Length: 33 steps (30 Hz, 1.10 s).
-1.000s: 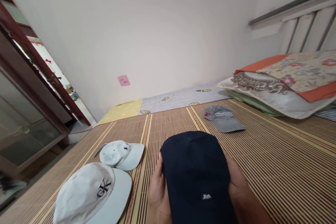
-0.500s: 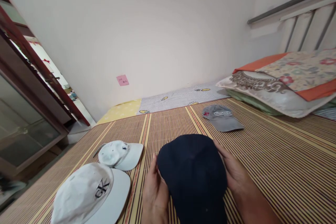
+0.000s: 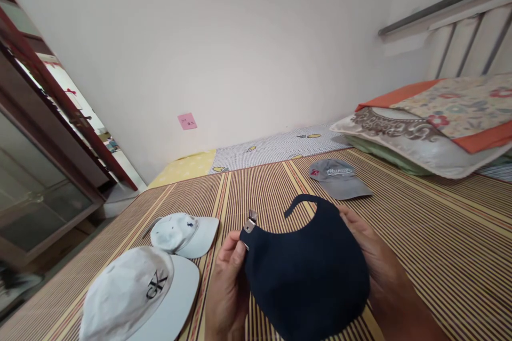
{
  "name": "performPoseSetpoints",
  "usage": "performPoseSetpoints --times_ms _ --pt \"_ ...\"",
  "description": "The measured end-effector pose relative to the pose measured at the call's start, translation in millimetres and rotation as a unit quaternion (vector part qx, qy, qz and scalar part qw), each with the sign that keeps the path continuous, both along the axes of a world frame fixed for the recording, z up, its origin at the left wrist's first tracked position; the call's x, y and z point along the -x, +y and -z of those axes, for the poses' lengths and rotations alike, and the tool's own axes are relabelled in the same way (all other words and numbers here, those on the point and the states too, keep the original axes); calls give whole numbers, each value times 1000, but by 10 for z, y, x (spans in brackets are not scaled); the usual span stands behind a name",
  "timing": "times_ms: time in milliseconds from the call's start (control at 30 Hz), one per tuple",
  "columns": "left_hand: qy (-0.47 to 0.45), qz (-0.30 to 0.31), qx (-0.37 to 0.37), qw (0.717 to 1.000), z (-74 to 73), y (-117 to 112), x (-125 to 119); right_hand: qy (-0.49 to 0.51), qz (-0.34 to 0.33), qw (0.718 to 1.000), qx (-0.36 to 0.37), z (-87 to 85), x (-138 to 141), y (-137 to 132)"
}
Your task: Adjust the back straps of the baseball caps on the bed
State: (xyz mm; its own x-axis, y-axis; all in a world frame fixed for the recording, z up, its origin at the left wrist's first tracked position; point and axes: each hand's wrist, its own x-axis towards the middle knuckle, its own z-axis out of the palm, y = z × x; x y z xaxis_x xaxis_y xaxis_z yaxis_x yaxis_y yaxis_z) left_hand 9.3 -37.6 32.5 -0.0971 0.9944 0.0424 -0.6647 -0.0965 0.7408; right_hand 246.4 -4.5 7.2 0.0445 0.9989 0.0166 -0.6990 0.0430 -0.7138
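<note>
I hold a navy blue cap (image 3: 306, 272) in both hands above a striped bamboo mat (image 3: 424, 245). Its back faces away from me, with the strap opening and a small metal buckle (image 3: 250, 221) showing. My left hand (image 3: 226, 285) grips the cap's left edge just below the buckle, fingers closed on the cloth. My right hand (image 3: 370, 261) clasps the cap's right side. Both forearms run off the bottom edge.
Two white caps lie on the mat at the left, a small one (image 3: 184, 233) and a larger one with black letters (image 3: 138, 293). A grey cap (image 3: 338, 178) lies further back. Pillows (image 3: 432, 128) are stacked at the right by a headboard. A glass-fronted cabinet (image 3: 36, 170) stands left.
The navy cap has been turned over, so its back opening and buckle now face up and away. My hands shifted from under the crown to its left and right edges.
</note>
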Motion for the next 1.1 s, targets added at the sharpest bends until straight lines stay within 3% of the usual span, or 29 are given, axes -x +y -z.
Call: performPoseSetpoints --times_ms 133,300,467,600,700,800,867,967,1100 --pt "95 8 -26 995 -14 -20 0 -16 -7 1000 -19 -42 -6 26" --pt "202 16 -9 979 80 72 16 -159 -21 987 -25 -19 -17 78" --pt "188 40 19 981 97 105 16 -274 -48 960 -42 0 -11 96" --pt "209 27 9 977 50 81 -24 -350 -70 926 -124 -147 -15 -23" --pt "253 15 -3 967 42 69 -76 -385 -140 901 -144 -266 7 -153" --pt "239 -6 -9 971 61 75 -130 -431 -182 875 -124 -312 71 -225" --pt "217 -13 -10 976 83 90 -146 -449 -160 871 -122 -309 115 -224" --pt "199 6 -3 980 122 108 -122 -419 -97 895 -121 -281 143 -171" --pt "255 112 -10 960 162 102 -54 -406 18 905 -121 -244 116 -84"
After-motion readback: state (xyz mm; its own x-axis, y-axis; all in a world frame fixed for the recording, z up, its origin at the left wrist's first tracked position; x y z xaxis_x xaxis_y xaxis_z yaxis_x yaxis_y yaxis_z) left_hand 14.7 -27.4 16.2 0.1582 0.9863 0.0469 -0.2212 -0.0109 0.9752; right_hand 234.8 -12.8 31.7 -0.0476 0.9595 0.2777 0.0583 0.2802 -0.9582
